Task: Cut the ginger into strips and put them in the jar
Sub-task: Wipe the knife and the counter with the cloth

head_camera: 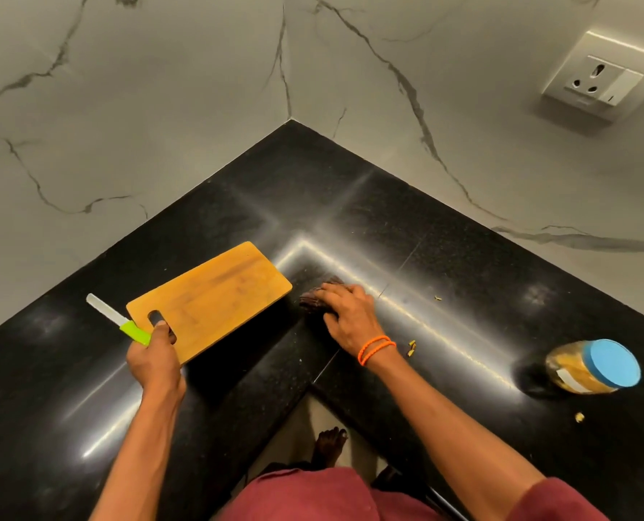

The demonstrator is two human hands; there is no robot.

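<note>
Sitting upright on the black countertop at the far right: the jar, blue lid on, yellowish ginger strips showing through the glass. Lying loose on the counter: a few small ginger scraps, some just beside the right wrist, one nearer the wall, one in front of the jar.

Pressing down on a dark cloth near the middle of the counter: the right hand, fingers spread flat over it (two orange bands circling the wrist).

Gripping two things together: the left hand, fingers curled through the handle slot of the wooden cutting board and around the green handle of the knife. Holding the board tilted, raised off the counter, its far corner reaching close to the cloth. Pointing away to the left: the knife's white blade.

Rising behind the counter: marble-patterned walls meeting in a corner, with a white socket on the right one.
</note>
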